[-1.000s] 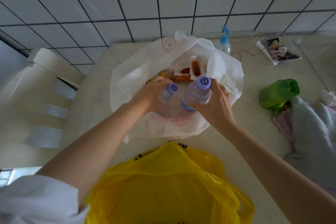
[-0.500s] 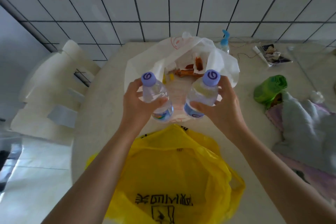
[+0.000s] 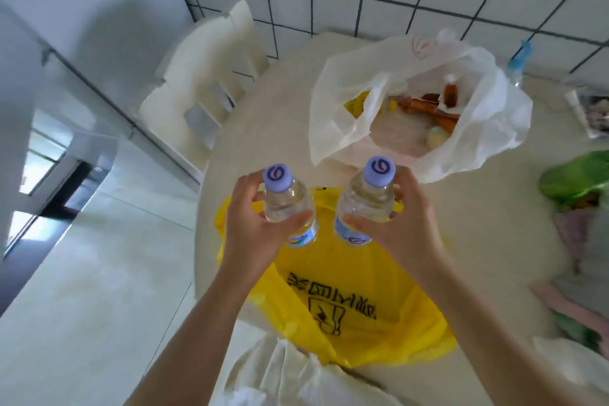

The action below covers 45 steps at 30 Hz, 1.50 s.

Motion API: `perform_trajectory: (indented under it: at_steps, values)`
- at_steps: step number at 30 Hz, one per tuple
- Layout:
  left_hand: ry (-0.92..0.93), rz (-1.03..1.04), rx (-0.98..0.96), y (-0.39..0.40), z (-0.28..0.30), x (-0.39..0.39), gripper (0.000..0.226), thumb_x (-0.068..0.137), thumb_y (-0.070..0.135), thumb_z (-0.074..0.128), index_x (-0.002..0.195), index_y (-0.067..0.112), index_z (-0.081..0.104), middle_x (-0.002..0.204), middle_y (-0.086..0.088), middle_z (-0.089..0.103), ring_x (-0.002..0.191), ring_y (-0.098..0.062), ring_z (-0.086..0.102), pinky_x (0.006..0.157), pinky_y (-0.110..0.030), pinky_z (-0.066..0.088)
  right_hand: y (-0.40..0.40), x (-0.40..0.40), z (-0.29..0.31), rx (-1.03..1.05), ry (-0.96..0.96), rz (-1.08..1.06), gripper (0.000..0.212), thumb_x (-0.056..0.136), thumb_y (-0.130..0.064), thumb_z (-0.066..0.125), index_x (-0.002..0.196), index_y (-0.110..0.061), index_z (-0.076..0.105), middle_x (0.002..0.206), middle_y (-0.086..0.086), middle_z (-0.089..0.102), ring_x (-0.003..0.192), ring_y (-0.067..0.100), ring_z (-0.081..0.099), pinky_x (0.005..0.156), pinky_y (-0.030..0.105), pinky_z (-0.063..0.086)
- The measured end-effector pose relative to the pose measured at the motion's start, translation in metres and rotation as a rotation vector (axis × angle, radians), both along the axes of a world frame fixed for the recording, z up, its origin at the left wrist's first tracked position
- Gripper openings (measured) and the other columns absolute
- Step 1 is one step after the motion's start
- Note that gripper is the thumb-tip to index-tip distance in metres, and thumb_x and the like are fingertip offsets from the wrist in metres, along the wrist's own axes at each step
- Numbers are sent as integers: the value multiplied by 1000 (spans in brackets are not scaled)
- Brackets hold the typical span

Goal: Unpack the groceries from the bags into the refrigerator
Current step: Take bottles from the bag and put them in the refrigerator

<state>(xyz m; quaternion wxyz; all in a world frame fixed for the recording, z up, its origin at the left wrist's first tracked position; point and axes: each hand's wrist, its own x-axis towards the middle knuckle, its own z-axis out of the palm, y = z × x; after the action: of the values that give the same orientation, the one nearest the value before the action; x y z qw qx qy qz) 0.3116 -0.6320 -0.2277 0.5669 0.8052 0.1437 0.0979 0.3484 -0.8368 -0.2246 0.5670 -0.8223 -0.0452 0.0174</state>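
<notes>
My left hand grips a clear water bottle with a purple cap. My right hand grips a second bottle of the same kind. Both bottles are upright, side by side, held above the yellow plastic bag at the table's near edge. Behind them the white plastic bag lies open on the table, with orange-brown packets and a pale round item inside.
The round cream table carries the bags, a green bag and cloths at the right, and a blue-topped spray bottle by the tiled wall. A white chair stands at the left. Pale floor tiles lie to the left.
Both bottles have come up out of the white bag and back toward me, over the yellow bag. The view has swung left, showing the chair and floor.
</notes>
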Motion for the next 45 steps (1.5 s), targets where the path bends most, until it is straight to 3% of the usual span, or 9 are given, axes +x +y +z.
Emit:
perform_trajectory:
  at_steps: [5, 8, 15, 20, 26, 31, 37, 41, 45]
  values:
    - [-14, 124, 22, 31, 1, -56, 59, 50, 43, 84, 99, 60, 55, 107, 10, 60, 98, 2, 56, 75, -37, 59, 39, -36, -2, -41, 41, 86, 68, 56, -33, 88, 115, -35, 54, 108, -16, 62, 100, 10, 61, 80, 43, 56]
    - [-20, 202, -5, 52, 0, -97, 59, 51, 27, 86, 98, 50, 57, 107, 9, 60, 94, 6, 57, 74, -33, 57, 64, -64, -5, -68, 52, 142, 70, 54, -42, 85, 116, -34, 54, 109, -12, 64, 100, 12, 62, 81, 43, 55]
    - [-41, 331, -50, 104, 0, -215, 68, 56, -2, 89, 98, 40, 56, 106, 5, 58, 89, 6, 56, 69, -14, 52, 131, -156, -3, -96, -13, 266, 66, 56, -20, 90, 113, -28, 57, 104, -10, 63, 95, 10, 60, 74, 26, 51]
    - [-37, 433, -46, 136, -4, -304, 66, 57, 1, 90, 97, 41, 57, 105, 10, 56, 90, 6, 56, 71, -16, 53, 177, -229, -8, -83, -35, 390, 73, 56, -45, 85, 119, -23, 55, 111, -5, 63, 103, 18, 61, 79, 42, 57]
    - [-8, 615, -37, 173, -13, -407, 61, 60, 12, 91, 100, 42, 55, 105, 20, 55, 96, 6, 56, 80, -23, 53, 243, -306, -10, -137, 27, 589, 72, 58, -37, 88, 117, -38, 47, 109, -24, 57, 105, -1, 54, 84, 22, 53]
    - [5, 763, -5, 202, -16, -465, 63, 61, 16, 91, 100, 44, 52, 106, 20, 54, 96, 11, 55, 79, -22, 52, 293, -346, -8, -118, 120, 739, 67, 60, -29, 89, 115, -31, 51, 107, -16, 61, 101, 4, 58, 88, 28, 53]
    - [-10, 904, -13, 244, -19, -497, 64, 61, 14, 90, 101, 44, 51, 106, 18, 55, 96, 13, 55, 78, -17, 50, 357, -369, -4, -91, 182, 879, 64, 61, -18, 89, 114, -24, 52, 104, -13, 61, 95, -4, 57, 81, 13, 50]
    - [-7, 952, -11, 284, -23, -497, 66, 62, 15, 90, 104, 45, 49, 107, 22, 54, 96, 16, 54, 74, -6, 49, 402, -367, -4, -119, 156, 913, 70, 57, -20, 91, 115, -28, 53, 108, -13, 61, 100, 6, 59, 88, 27, 52]
    - [-28, 966, 23, 335, -25, -485, 65, 62, 14, 90, 106, 41, 51, 108, 19, 55, 98, 14, 54, 77, -5, 48, 456, -356, -2, -144, 113, 950, 70, 58, -24, 91, 114, -32, 50, 111, -14, 60, 100, 1, 57, 89, 24, 51]
